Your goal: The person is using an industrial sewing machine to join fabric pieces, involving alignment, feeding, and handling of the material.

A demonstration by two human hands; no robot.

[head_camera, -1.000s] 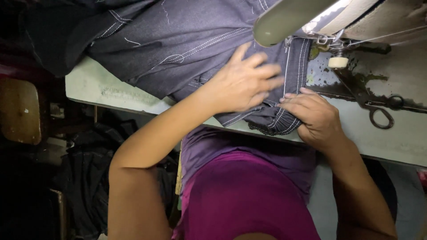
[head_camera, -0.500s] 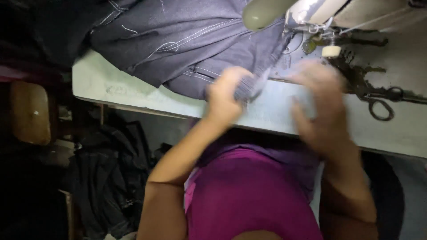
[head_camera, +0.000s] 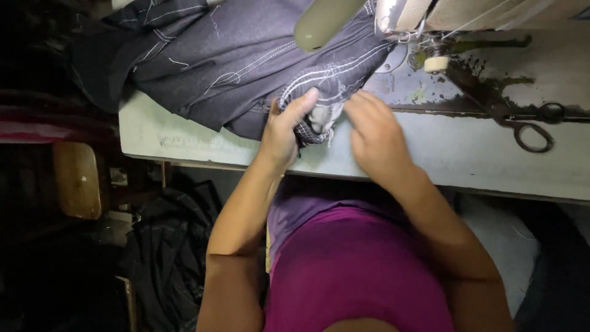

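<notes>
Worn pale table [head_camera: 467, 160] — both hands pinch dark denim [head_camera: 233, 67].

Sewing machine [head_camera: 467, 15] cut off above

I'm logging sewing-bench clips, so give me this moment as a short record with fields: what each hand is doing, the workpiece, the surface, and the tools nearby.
left hand: grips a bunched edge of the dark denim garment, thumb raised
right hand: pinches the same folded edge beside the left hand
workpiece: dark denim with pale stitching, heaped over the far left of the table
surface: pale worn table
machine: sewing machine at the top, partly cropped
tools: scissors lying on the table, to the right of the hands
</notes>
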